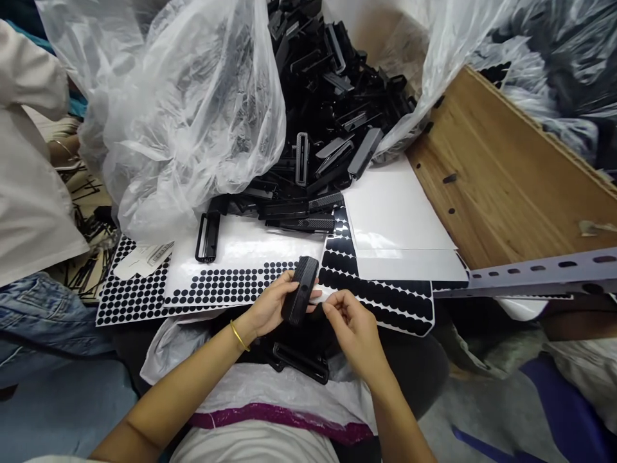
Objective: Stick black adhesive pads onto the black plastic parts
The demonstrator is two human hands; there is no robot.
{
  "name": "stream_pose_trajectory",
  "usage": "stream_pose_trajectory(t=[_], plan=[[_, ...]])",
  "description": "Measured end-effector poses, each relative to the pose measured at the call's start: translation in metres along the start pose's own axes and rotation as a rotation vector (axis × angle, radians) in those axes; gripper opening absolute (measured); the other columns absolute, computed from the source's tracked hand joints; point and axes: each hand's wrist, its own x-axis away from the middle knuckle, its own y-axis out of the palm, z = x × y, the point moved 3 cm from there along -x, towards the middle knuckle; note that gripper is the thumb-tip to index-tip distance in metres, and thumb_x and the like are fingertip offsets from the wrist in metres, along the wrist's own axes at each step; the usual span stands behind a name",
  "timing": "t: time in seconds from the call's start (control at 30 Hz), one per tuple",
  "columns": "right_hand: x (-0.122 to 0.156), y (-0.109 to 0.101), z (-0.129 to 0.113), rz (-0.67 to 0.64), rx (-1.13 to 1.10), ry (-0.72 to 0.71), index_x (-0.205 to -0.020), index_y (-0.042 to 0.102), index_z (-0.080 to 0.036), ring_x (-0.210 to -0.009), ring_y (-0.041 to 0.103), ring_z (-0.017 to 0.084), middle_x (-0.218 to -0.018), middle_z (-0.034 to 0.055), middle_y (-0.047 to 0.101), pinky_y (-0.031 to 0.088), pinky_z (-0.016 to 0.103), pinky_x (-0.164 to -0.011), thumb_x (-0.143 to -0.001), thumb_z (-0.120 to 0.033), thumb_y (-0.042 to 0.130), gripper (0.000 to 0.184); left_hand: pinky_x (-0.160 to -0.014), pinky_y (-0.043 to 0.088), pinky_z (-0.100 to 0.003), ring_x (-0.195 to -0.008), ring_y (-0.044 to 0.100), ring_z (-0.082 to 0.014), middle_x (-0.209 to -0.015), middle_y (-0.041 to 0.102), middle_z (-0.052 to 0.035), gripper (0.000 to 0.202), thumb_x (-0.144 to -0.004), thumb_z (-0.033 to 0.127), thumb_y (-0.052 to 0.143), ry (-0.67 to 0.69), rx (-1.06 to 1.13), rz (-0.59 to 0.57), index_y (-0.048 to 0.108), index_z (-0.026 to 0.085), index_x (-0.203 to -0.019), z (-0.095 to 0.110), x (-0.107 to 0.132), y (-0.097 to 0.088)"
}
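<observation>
My left hand grips a black, carbon-patterned plastic piece and holds it upright over my lap. My right hand sits just to its right, fingertips pinched together near the piece's lower edge; whether anything is between them is too small to tell. Under both hands lie sheets of round black stickers, and another sticker sheet spreads to the right. A black plastic frame rests on my lap below the hands.
A big heap of black plastic parts spills from a clear plastic bag. White backing sheets lie beside a wooden board and a grey slotted metal rail. Another person in white and jeans sits at left.
</observation>
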Motion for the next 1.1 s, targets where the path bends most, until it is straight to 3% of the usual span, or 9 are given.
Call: stream_pose_trajectory(t=[0.1,0.2,0.5,1.1], plan=[[-0.006,0.01,-0.001,-0.045,-0.288,0.089,-0.068,0.047,-0.021,-0.052,0.043,0.01,-0.059,-0.0039,0.047,0.035,0.024,-0.05,-0.081,-0.032,0.049,0.018,-0.08,0.054,-0.031,-0.099,0.063,-0.0187,-0.121,0.059,-0.0059,0.031,-0.08,0.016,0.058,0.028,-0.006,-0.068,0.052,0.023,-0.111,0.004,0.007,0.0],[-0.013,0.018,-0.001,-0.073,-0.399,0.122,-0.066,0.047,-0.02,-0.05,0.04,0.009,-0.059,-0.0047,0.046,0.034,0.023,-0.049,-0.078,-0.033,0.053,0.018,-0.083,0.053,-0.035,-0.093,0.064,-0.0175,-0.115,0.062,-0.0069,0.036,-0.082,0.02,0.058,0.031,-0.014,-0.071,0.052,0.024,-0.117,0.006,0.011,0.0],[-0.018,0.025,-0.003,-0.047,-0.371,0.143,-0.067,0.048,-0.02,-0.05,0.04,0.009,-0.056,-0.0051,0.044,0.035,0.022,-0.046,-0.076,-0.032,0.054,0.016,-0.088,0.051,-0.041,-0.081,0.066,-0.0155,-0.096,0.068,-0.0039,0.046,-0.08,0.021,0.061,-0.006,0.007,0.015,0.05,0.025,-0.125,0.006,0.015,-0.001],[-0.021,0.028,-0.007,-0.065,-0.37,0.157,-0.066,0.048,-0.02,-0.05,0.044,0.009,-0.057,-0.0044,0.047,0.039,0.021,-0.045,-0.075,-0.034,0.055,0.018,-0.089,0.05,-0.038,-0.086,0.063,-0.0154,-0.099,0.067,-0.0033,0.056,-0.081,0.02,0.059,-0.025,-0.038,0.069,0.041,0.029,-0.134,0.01,0.02,0.0]])
